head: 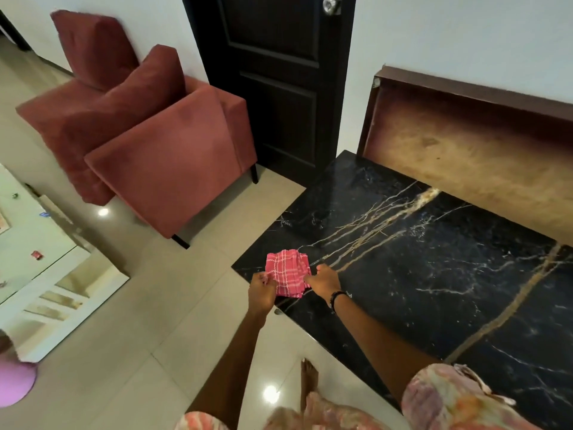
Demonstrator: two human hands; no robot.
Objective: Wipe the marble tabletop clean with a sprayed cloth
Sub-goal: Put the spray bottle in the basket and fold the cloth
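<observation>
A folded pink checked cloth (pixel 287 272) is held over the near left corner of the black marble tabletop (pixel 434 268), which has gold and white veins. My left hand (pixel 262 292) pinches the cloth's left edge just past the table's corner. My right hand (pixel 324 280), with a dark bracelet on the wrist, grips the cloth's right edge above the marble. No spray bottle is in view.
A wooden board (pixel 471 144) leans against the wall behind the table. A red armchair (pixel 161 156) with cushions stands to the left beside a dark door (pixel 279 72). A white low cabinet (pixel 46 274) sits at far left. My bare foot (pixel 309 378) rests on the glossy tiled floor.
</observation>
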